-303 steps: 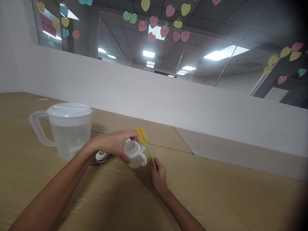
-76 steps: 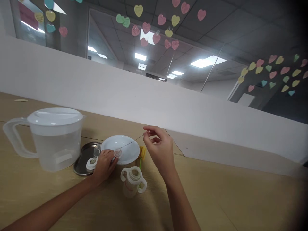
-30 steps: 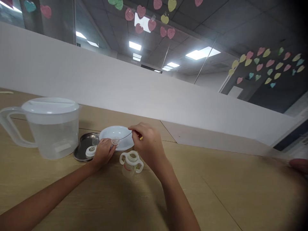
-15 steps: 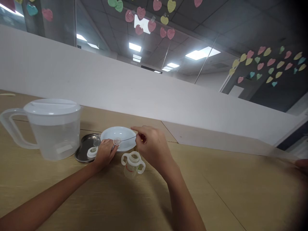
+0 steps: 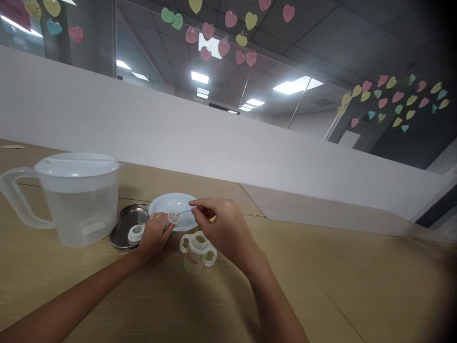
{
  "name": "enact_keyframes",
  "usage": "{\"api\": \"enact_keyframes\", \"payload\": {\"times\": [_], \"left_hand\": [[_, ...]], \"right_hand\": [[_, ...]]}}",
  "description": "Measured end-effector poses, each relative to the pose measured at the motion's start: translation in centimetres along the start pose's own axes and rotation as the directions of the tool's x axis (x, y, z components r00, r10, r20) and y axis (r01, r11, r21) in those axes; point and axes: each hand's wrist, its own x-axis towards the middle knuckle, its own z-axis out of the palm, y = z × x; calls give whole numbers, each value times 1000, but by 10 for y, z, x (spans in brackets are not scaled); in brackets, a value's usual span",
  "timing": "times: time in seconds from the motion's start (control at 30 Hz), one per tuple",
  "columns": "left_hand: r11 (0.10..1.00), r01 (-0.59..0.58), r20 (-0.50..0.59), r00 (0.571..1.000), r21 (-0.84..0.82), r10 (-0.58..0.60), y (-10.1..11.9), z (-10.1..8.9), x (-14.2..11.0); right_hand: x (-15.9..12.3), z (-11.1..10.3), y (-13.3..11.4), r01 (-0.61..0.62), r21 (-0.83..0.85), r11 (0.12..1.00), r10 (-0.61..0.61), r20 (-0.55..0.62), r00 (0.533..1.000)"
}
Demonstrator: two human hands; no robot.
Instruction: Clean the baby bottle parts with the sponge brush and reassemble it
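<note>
Right at the centre of the action, low and left of the middle of the frame, the left hand (image 5: 154, 232) has its fingers curled, pinching a small clear disc (image 5: 173, 217) up at the fingertips, just over the near rim of a white plate (image 5: 173, 202). Coming in from the other side, the right hand (image 5: 228, 224) is closed in a tight pinch on a thin wire (image 5: 185, 211), its tip right at the disc, though from here you can't tell whether it goes through. The disc looks feather-light, soft and probably slick, so the edge is the place to hold it, leaving the middle free. That wire looks fine and whippy, best gripped short, close to the tip. Just below, a two-handled clear bottle (image 5: 197, 252) stands upright on the wooden table (image 5: 285, 290), touching neither hand. Over to the left, a steel tray (image 5: 119, 233) carries a white collar (image 5: 136, 233), and a big lidded plastic pitcher (image 5: 76, 195) stands beside it.
</note>
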Motion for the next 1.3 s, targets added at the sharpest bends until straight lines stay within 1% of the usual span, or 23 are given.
{"api": "enact_keyframes", "payload": {"times": [0.1,0.17,0.27,0.37,0.47,0.7,0.83,1.0,1.1,1.3], "left_hand": [[1000,9,4,1000,2,-9,0,0,0],[1000,8,8,1000,0,-8,0,-1,1],[1000,4,12,1000,-8,-4,1,-1,1],[1000,7,7,1000,-15,-7,1,-1,0],[1000,10,13,1000,-11,-10,2,-1,0],[1000,5,18,1000,-4,-5,2,-2,1],[1000,5,12,1000,0,-5,2,-2,1],[1000,17,3,1000,-9,-17,2,-2,1],[1000,19,6,1000,-8,-19,2,-1,0],[1000,-4,-8,1000,-19,4,3,-2,0]], "right_hand": [[2,2,2,-18,100,995,6,115,993],[4,2,3,-40,143,989,18,154,988],[4,1,5,-77,149,986,55,142,988],[4,-2,5,-89,106,990,75,129,989],[3,-5,3,-77,54,996,69,140,988],[4,-4,4,-42,-38,998,45,102,994],[6,1,5,-36,-29,999,39,118,992],[7,14,4,-16,-4,1000,17,159,987],[7,21,4,-13,-15,1000,16,166,986],[7,28,5,3,-24,1000,2,214,977]]}}
